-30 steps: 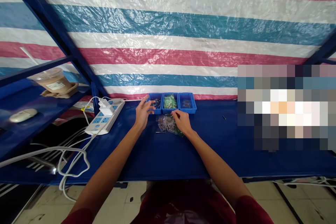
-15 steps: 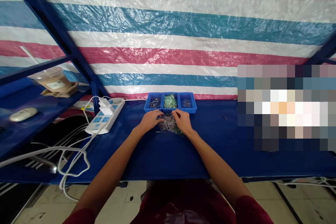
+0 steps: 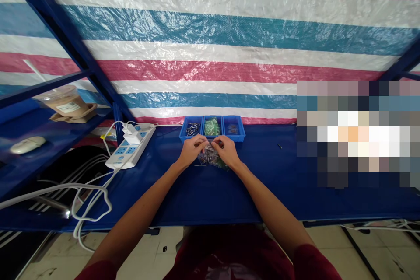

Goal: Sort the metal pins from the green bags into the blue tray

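Both hands meet over a loose pile of clear plastic packets and thin metal pieces [image 3: 210, 157] on the blue tabletop [image 3: 210, 197]. My left hand [image 3: 193, 149] is closed in a pinch at the pile's left. Opposite it, my right hand [image 3: 227, 151] also pinches, its fingertips nearly touching the left ones. Whatever lies between the fingers is too small to name. Just beyond stand three joined blue bins [image 3: 236, 138]: dark metal pieces [image 3: 193, 129] fill the left one, green plastic packets [image 3: 212, 127] the middle, and a few small clear pieces [image 3: 233, 129] the right.
A white power strip [image 3: 131, 146] with a plugged-in adapter and trailing white cables [image 3: 93, 218] lies at the left. The side shelf holds a drink cup [image 3: 67, 103] and a white mouse [image 3: 28, 145]. One small dark piece [image 3: 279, 145] rests right of the bins. The far right is pixelated.
My left hand has lifted slightly and moved right, bringing its fingertips closer to the right hand's. My right hand has shifted only a little. The bins stay in place.
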Tool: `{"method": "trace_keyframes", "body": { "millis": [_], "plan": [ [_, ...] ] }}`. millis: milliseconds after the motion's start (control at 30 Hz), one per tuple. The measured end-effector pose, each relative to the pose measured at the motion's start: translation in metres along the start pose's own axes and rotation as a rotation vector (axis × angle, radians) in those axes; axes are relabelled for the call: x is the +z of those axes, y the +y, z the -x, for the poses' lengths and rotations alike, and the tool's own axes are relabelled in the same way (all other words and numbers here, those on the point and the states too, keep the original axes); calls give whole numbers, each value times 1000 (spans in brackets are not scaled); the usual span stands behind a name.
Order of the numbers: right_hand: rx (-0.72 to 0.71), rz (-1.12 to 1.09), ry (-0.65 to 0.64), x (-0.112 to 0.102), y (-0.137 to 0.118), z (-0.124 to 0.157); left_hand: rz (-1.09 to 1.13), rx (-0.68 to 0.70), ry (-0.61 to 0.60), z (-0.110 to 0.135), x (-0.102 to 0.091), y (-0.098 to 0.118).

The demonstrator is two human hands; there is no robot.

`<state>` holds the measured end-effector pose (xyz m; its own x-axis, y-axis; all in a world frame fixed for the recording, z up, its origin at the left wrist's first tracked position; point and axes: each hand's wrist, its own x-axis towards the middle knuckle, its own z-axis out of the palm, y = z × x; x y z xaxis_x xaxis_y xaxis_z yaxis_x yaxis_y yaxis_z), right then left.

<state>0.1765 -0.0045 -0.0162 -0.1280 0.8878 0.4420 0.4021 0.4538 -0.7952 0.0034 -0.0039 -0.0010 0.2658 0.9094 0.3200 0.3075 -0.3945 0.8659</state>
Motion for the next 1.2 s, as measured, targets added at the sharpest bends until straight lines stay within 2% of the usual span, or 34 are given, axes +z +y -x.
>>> {"method": "trace_keyframes", "body": {
  "millis": [233,333,433,567,667,767,800,867,933,1000,1100,1200],
  "plan": [
    [112,-202,-21,-1,-2,1,230,-130,-68,-6,-2,0],
    [37,-269,-62,-3,-6,3,354,-167,-55,-7,-4,4],
    [-80,-211,-94,-3,-10,4,411,-196,-46,-7,-5,6],
    [-106,-86,-16,-2,-8,3,390,-223,-76,-7,-7,5],
    [-33,-112,-15,-4,-2,-1,302,-236,-25,-9,-8,1],
    [154,-330,-35,-8,7,-7,140,-185,71,-10,-10,-3],
    [224,-404,11,-9,10,-9,78,-152,98,-10,-11,-4],
    [324,-541,188,-11,14,-13,-55,-84,107,-9,-13,-6],
    [350,-642,285,-13,15,-15,-206,-24,62,-8,-15,-7],
    [358,-663,317,-15,15,-15,-364,32,-13,-7,-15,-9],
    [332,-549,290,-15,11,-11,-564,99,-134,-7,-15,-12],
    [275,-379,237,-14,7,-7,-686,105,-213,-6,-14,-17]
  ]
}}
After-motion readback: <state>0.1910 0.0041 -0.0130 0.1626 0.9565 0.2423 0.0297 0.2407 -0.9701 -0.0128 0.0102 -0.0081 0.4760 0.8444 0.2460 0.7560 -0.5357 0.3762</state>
